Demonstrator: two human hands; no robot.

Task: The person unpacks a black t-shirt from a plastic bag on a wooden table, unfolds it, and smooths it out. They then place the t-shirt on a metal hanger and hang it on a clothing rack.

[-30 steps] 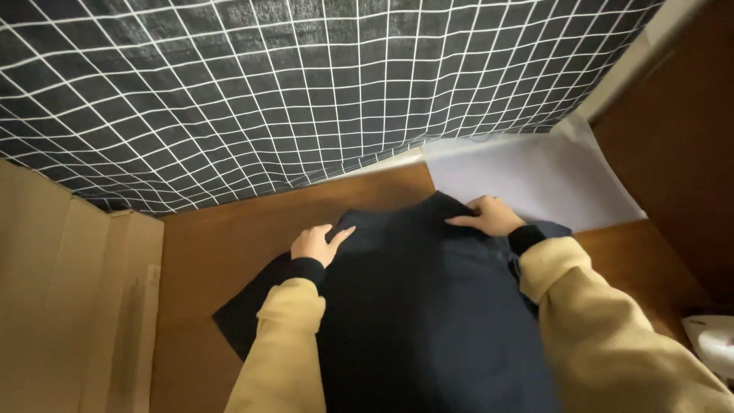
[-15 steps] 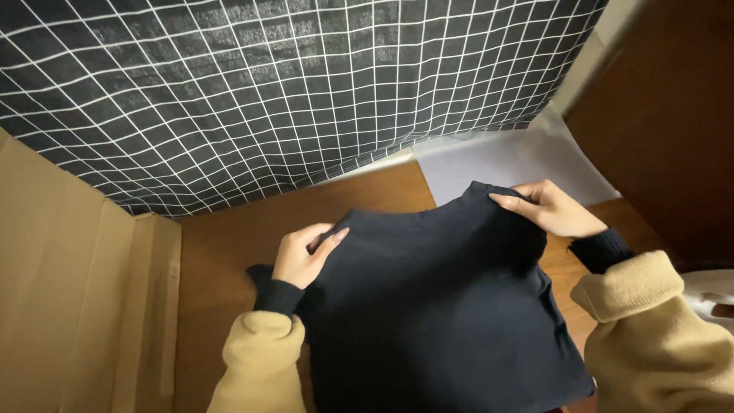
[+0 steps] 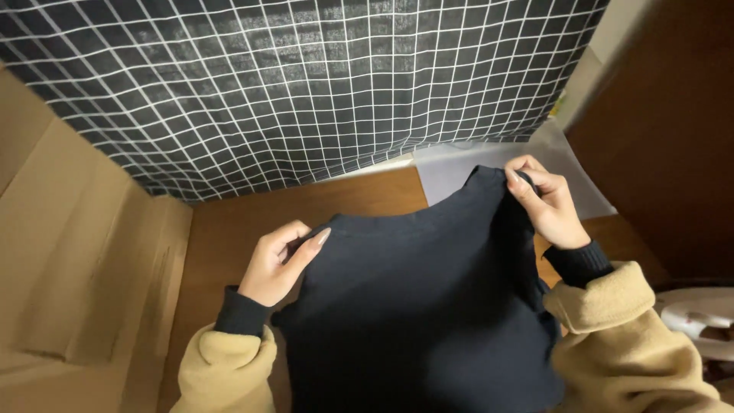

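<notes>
A dark navy garment (image 3: 420, 306) is held up in front of me over a brown wooden surface (image 3: 237, 222). My left hand (image 3: 277, 264) pinches its upper left corner, thumb on the front of the cloth. At the upper right corner my right hand (image 3: 544, 200) grips the fabric and lifts it higher than the left side. The garment's top edge slopes up to the right. Both my arms wear tan fleece sleeves with dark cuffs.
A black cloth with a white grid (image 3: 306, 84) hangs behind the surface. Flattened cardboard (image 3: 76, 252) leans at the left. A pale sheet (image 3: 451, 164) lies at the back right, beside a dark brown panel (image 3: 665, 138). A white object (image 3: 699, 321) shows at the right edge.
The garment went from lying flat under both palms to being pinched at its two upper corners and lifted off the surface. My right hand rose higher.
</notes>
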